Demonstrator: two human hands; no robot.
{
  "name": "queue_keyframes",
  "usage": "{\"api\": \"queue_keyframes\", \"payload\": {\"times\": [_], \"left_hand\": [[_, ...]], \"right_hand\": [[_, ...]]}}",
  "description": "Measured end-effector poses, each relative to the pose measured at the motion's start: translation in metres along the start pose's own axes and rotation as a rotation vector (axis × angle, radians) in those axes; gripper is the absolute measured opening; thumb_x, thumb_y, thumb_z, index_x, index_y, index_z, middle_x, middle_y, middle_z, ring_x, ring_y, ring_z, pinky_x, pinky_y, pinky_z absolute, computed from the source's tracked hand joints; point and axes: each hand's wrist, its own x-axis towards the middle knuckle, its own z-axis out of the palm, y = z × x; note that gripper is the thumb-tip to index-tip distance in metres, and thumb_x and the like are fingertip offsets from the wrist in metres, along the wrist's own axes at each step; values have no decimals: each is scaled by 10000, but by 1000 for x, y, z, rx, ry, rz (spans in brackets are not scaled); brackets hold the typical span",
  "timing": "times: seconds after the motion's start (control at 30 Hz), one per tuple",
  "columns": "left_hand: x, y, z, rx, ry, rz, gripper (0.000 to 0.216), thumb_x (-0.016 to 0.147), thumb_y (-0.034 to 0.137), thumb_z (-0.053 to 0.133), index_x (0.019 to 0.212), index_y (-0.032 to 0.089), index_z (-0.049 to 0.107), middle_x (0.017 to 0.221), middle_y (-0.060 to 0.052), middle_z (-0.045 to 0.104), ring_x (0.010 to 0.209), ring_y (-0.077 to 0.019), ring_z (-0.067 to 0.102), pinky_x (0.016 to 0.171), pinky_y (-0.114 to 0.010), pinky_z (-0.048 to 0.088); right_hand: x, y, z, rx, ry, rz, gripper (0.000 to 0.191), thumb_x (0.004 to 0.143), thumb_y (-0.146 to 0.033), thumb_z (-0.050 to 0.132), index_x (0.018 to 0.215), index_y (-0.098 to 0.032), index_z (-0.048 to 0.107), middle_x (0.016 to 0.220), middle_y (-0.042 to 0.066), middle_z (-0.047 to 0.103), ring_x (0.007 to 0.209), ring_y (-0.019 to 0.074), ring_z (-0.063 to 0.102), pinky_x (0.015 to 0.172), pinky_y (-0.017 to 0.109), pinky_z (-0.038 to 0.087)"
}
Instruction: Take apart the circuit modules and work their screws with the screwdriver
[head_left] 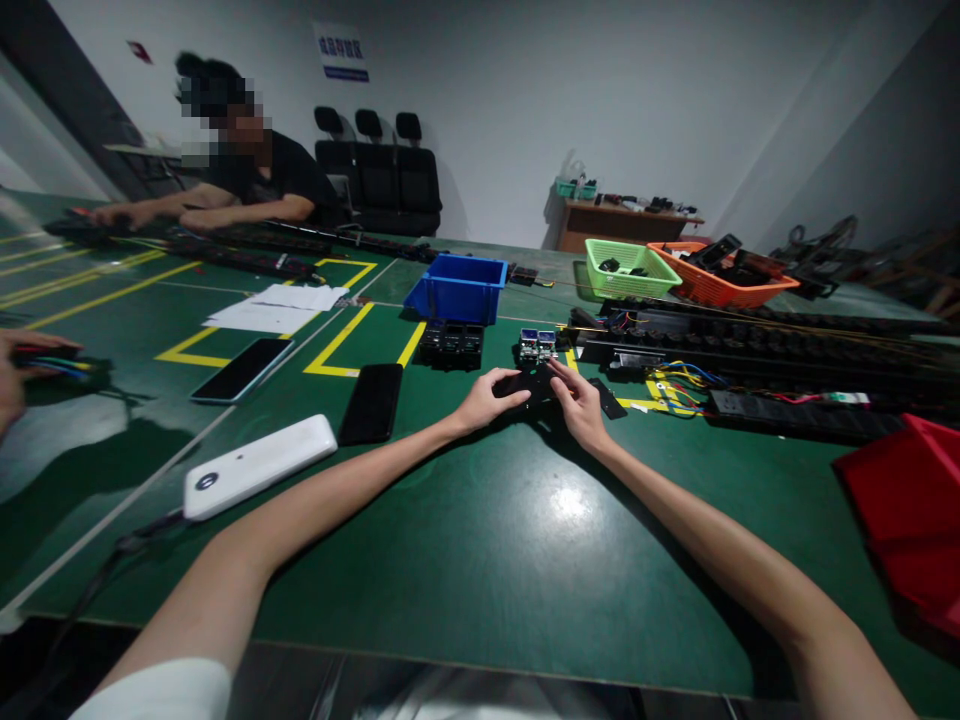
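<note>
Between my hands is a flat black plate (537, 384), held a little above the green table. My left hand (487, 400) grips its left side, thumb along the near edge. On its right side, the fingers of my right hand (577, 400) close on the same plate. Just beyond it stand small blue-topped connector blocks (537, 342) with metal sides. Another thin black plate (607, 398) lies by my right hand. Left of these, several black block-shaped parts (451, 345) sit together in front of a blue bin (461, 288).
A black phone (371, 403), a white power bank (259, 467) with a cable and another phone (241, 370) lie left. Long black rails with wires (750, 350), green (630, 268) and orange baskets (720, 275) and a red bin (907, 520) are right. A co-worker (255, 180) sits across.
</note>
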Motion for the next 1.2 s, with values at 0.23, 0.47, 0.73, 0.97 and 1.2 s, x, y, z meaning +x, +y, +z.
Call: {"api": "queue_keyframes", "payload": {"times": [0.23, 0.47, 0.73, 0.97, 1.2], "left_hand": [[1, 1, 3, -223, -4, -101, 480, 733, 488, 704, 1048, 154, 564, 875, -42, 674, 779, -182, 654, 710, -295, 500], [7, -3, -2, -552, 62, -232, 487, 742, 413, 708, 1098, 176, 475, 956, -56, 658, 687, -142, 662, 564, -246, 491], [6, 3, -6, -691, 19, -263, 494, 743, 279, 730, 1170, 159, 512, 1173, -115, 638, 978, -176, 651, 869, -352, 531], [2, 4, -2, -669, -42, -157, 622, 706, 318, 776, 1231, 205, 463, 1223, -123, 642, 1025, -236, 667, 929, -453, 515], [2, 2, 0, -659, -2, -121, 665, 666, 308, 807, 1220, 214, 452, 1240, -115, 635, 1101, -233, 634, 952, -448, 513]], "right_hand": [[-4, -1, 4, 93, -53, -10, 481, 889, -406, 562, 1342, -251, 521, 1389, 96, 540, 1123, 229, 613, 905, 417, 569], [-3, 3, 3, 6, -47, -16, 377, 889, -360, 561, 1244, -231, 563, 1227, 96, 623, 1011, 202, 628, 816, 362, 576], [-5, 1, 4, -209, -217, -88, 300, 871, -377, 596, 1107, -197, 640, 1045, 84, 685, 895, 193, 646, 774, 344, 538], [-5, 3, 7, -188, -361, -52, 482, 811, -422, 667, 1229, -223, 533, 1085, 83, 679, 979, 221, 656, 786, 363, 544], [-5, 6, 7, -135, -306, -6, 524, 805, -403, 664, 1250, -221, 455, 967, 49, 643, 905, 200, 639, 780, 360, 538]]}}
